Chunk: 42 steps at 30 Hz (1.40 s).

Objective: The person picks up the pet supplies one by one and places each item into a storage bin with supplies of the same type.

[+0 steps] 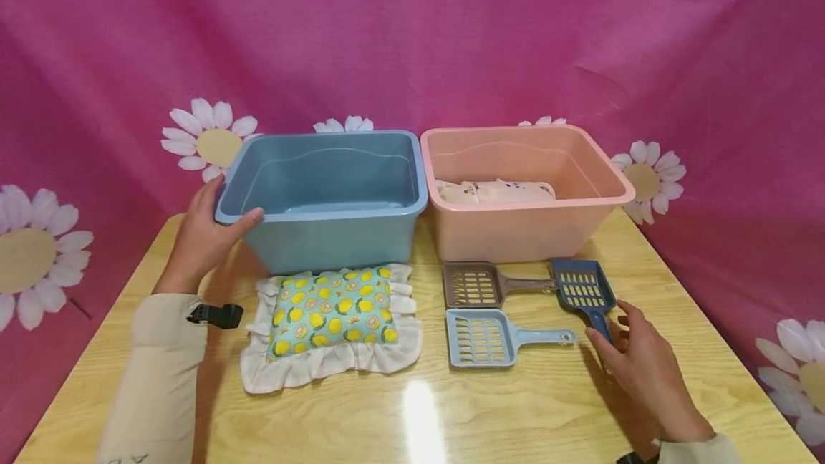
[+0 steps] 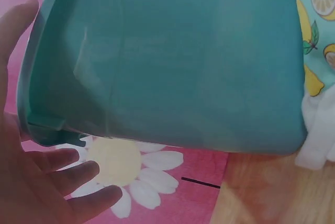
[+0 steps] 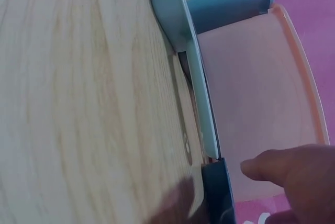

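1. While the left hand is resting at the left end of the blue plastic tub, its fingers are lying fairly straight and spread, thumb over the near rim. It isn't really clenching anything.

2. Right hand is hanging around the handle of the navy litter scoop, thumb and index apart on either side. Can't tell if skin's actually touching.

3. That scoop is lying on the wooden table, in front of the pink plastic tub, slotted head toward the tub, handle toward the person. The brown litter scoop is pointing its handle tip right at it, so I'm guessing a snag is possible.

4. Handling-wise, I'm betting on light, stiff, slightly slick plastic, not very fragile. I'd be pinching mid-handle, since the slotted head is looking awkward to grab.

5. Tub's probably being light for its bulk, with slippery walls; the flared rim is offering the best hold. The lemon-print cushion, surely soft, is sitting just in front.
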Each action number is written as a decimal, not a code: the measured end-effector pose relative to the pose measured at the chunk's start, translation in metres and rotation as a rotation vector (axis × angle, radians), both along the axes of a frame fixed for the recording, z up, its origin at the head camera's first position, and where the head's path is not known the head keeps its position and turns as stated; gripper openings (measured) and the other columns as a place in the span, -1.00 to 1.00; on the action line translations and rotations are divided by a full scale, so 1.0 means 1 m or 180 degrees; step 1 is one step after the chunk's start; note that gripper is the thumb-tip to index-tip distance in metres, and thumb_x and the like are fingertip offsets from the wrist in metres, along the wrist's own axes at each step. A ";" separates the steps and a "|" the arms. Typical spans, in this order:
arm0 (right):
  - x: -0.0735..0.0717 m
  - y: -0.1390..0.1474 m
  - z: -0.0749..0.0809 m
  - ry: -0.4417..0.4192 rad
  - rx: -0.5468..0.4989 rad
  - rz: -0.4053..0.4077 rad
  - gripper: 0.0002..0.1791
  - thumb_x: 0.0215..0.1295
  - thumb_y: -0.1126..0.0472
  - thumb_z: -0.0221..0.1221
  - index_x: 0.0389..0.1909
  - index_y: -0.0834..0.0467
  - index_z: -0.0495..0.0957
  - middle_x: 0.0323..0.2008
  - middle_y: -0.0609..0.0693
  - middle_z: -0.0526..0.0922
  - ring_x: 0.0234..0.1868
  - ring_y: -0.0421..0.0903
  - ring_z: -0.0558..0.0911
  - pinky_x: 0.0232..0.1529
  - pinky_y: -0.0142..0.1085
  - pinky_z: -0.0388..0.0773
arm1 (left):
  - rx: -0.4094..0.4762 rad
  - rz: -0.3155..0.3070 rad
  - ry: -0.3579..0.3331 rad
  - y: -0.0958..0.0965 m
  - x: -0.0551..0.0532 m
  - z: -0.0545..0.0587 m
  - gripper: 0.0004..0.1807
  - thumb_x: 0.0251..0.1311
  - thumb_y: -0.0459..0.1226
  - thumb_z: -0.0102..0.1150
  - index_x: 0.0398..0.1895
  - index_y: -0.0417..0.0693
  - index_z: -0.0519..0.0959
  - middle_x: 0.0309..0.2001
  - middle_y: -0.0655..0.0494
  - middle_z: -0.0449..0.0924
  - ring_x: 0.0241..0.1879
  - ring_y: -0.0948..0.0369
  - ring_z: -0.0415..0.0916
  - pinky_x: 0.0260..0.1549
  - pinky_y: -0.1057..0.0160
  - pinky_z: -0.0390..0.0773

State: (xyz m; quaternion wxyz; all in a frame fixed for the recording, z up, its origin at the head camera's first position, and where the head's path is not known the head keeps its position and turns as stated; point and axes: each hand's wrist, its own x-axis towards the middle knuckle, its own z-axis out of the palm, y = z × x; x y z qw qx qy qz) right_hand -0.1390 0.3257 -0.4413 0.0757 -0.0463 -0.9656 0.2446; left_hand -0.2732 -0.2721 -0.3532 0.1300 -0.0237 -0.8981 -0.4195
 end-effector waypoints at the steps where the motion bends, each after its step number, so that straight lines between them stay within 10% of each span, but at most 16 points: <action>1: 0.000 0.000 0.000 -0.0010 -0.0007 -0.0001 -0.11 0.30 -0.09 0.19 0.33 0.49 0.10 0.01 0.53 0.45 -0.09 0.36 0.60 -0.19 0.24 0.48 | 0.0027 -0.0006 -0.0003 0.000 0.001 -0.001 0.02 0.13 0.13 0.22 0.55 0.18 -0.11 0.45 -0.14 0.00 0.30 -0.21 0.12 0.10 -0.42 0.27; 16: 0.002 0.005 0.001 -0.0159 0.0078 -0.0036 -0.17 0.21 -0.13 0.26 0.22 0.44 0.25 -0.26 0.26 0.66 -0.30 0.12 0.69 -0.40 -0.04 0.55 | 0.0078 -0.0031 0.0092 0.006 -0.001 -0.009 0.07 0.10 0.09 0.28 0.55 0.29 -0.19 0.48 -0.09 -0.05 0.35 -0.21 0.06 0.13 -0.44 0.19; 42: 0.005 0.020 -0.017 0.0359 0.0047 -0.0267 -0.56 0.23 0.05 0.29 0.00 0.26 0.56 -0.48 0.06 0.64 -0.51 -0.06 0.59 -0.62 -0.32 0.37 | 0.0141 0.0062 0.0114 0.006 0.001 -0.016 0.00 0.16 0.06 0.24 0.56 0.25 -0.14 0.52 -0.01 -0.10 0.37 -0.22 0.06 0.15 -0.39 0.23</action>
